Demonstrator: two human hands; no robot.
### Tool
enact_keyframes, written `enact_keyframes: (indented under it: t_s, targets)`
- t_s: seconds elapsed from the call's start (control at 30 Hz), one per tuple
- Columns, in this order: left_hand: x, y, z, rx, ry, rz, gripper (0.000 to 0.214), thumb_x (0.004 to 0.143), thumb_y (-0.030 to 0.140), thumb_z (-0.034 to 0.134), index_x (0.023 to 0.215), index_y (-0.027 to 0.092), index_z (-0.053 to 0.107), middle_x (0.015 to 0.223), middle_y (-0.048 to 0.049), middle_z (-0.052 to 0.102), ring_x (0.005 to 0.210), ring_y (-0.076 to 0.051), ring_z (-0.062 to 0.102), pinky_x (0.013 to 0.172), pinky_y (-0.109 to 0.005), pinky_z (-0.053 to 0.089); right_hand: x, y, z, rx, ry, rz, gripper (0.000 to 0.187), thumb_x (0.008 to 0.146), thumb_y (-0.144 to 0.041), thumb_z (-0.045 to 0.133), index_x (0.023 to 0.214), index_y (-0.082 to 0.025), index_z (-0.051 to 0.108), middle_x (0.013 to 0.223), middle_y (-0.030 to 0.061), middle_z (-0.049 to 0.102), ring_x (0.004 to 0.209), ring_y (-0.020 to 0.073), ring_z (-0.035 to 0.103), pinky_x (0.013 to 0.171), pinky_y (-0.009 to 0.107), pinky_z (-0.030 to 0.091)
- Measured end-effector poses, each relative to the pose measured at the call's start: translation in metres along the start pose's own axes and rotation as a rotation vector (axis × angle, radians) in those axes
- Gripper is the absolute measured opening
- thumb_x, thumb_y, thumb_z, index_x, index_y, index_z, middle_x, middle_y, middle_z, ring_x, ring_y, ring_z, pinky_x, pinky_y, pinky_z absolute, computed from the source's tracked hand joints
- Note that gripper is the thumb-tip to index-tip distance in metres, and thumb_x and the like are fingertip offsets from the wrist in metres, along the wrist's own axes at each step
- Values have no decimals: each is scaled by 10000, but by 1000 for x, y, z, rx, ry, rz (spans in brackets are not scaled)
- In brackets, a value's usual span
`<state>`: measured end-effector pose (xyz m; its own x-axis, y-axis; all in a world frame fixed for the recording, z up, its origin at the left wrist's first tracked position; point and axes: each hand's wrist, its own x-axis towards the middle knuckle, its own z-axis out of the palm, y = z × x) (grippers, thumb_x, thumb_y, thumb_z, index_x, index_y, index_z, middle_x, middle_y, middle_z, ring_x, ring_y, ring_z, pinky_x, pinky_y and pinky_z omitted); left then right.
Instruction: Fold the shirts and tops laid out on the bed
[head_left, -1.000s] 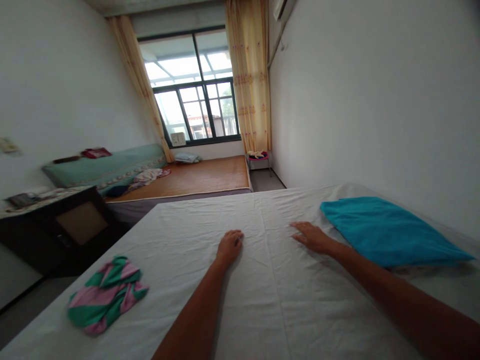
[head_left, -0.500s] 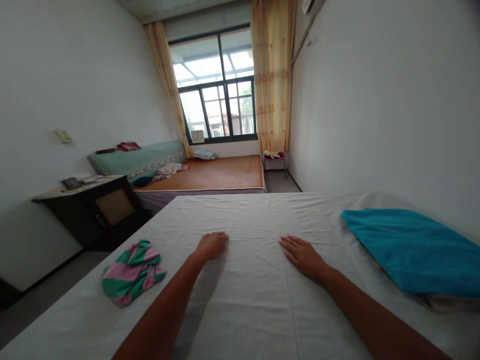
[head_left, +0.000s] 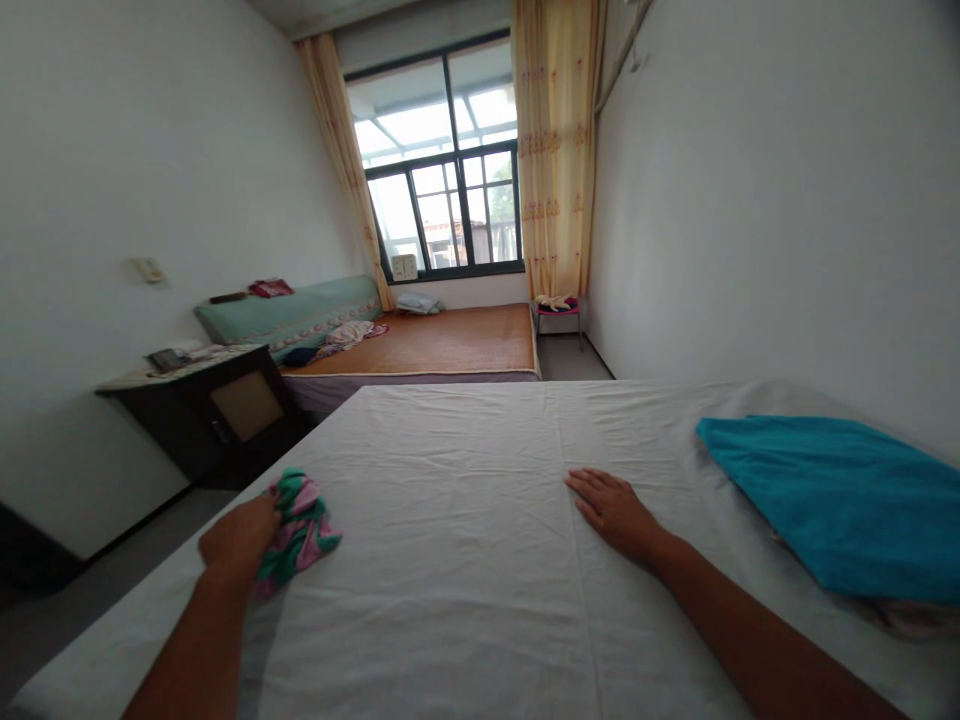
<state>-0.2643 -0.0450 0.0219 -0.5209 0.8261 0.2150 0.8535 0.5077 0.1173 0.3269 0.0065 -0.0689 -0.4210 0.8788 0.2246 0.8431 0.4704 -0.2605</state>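
our left hand (head_left: 238, 538) moves to the striped cloth (head_left: 304, 525) (clamped? we cannot tell), leaving the sheet (head_left: 442, 590) to our flat right hand (head_left: 611, 508).

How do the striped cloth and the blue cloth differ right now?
Colour: the striped cloth is green and pink; the blue cloth is plain.
Shape: the striped cloth is crumpled, while the blue cloth lies flatter.
Contact: the left hand is at the striped cloth, its grip unclear; neither hand touches the blue cloth.
Shared: both are fabric, over the white sheet.
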Motion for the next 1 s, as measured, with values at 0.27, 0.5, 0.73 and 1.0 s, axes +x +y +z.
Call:
enact_keyframes:
  t_s: [0.27, 0.5, 0.73, 1.0]
  targets:
    - [-32, 184, -27, -92, -33, 359, 291, 836, 350, 461, 739, 188, 682, 800, -108, 705, 778, -275, 656, 690, -345, 451, 2, 4, 0, 166, 79, 0, 411, 890, -356, 434, 1257, -274, 600, 1356, 38, 559, 1269, 236, 464, 1067, 462, 322]
    - [-100, 337, -19, -792, -76, 907, 298, 843, 336, 485, 934, 214, 741, 893, -16, 733, 819, -168, 648, 731, -229, 453, 4, 27, -19, 957, 305, 315, 370, 853, -464, 495, 1096, -228, 644, 1130, 80, 681, 986, 228, 654, 854, 402, 522]
    - [-96, 300, 22, -811, -215, 774, 282, 793, 308, 492, 771, 165, 734, 675, 6, 682, 698, -162, 617, 642, -215, 430, 2, 43, -31, 1087, 361, 493, 383, 787, -473, 574, 1080, -231, 621, 1061, 88, 686, 722, 175, 651, 593, 303, 540]
    - [-78, 277, 40, -835, -322, 800, 304, 784, 332, 502, 629, 141, 679, 592, 9, 611, 628, -141, 557, 613, -219, 403, 6, 20, -27, 728, 252, 176, 194, 777, -398, 595, 826, -245, 704, 812, 20, 695, 768, 195, 604, 744, 323, 477]
